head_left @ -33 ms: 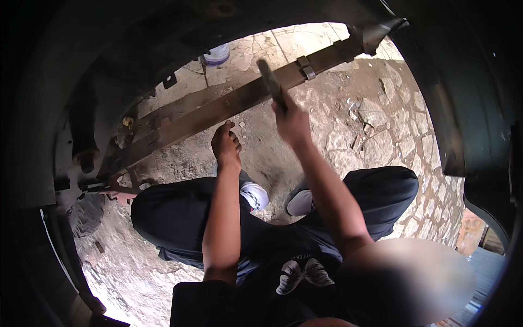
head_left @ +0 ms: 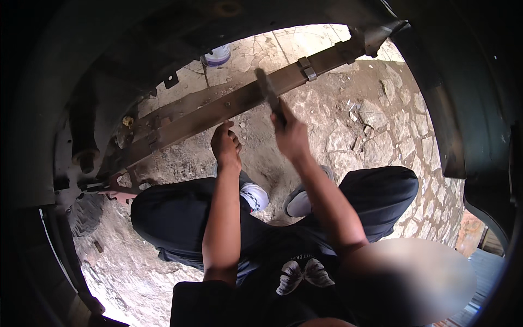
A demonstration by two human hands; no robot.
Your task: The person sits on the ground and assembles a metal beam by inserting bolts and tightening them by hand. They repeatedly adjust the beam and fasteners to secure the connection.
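A long brown metal beam, like a leaf spring [head_left: 190,121], runs slantwise from lower left to upper right. My right hand [head_left: 291,133] is wrapped round a dark, stubby bar-like tool [head_left: 266,86]. The tool's far part overlaps the beam in view; whether it touches is unclear. Just below the beam's near edge, my left hand [head_left: 226,146] is closed with its fingers curled. Anything inside those fingers is hidden. A metal clip [head_left: 306,68] wraps the beam to the right of the tool.
Dark vehicle bodywork [head_left: 452,109] arches around the view. A shock-absorber-like cylinder [head_left: 84,136] hangs at left, above part of a tyre [head_left: 86,215]. A white and purple bucket [head_left: 218,56] stands beyond the beam. Stony ground [head_left: 376,144] lies beneath, near my knees and shoes.
The tool's far end has dipped slightly nearer to me, and my right hand has shifted a little with it. My left hand has stayed in place.
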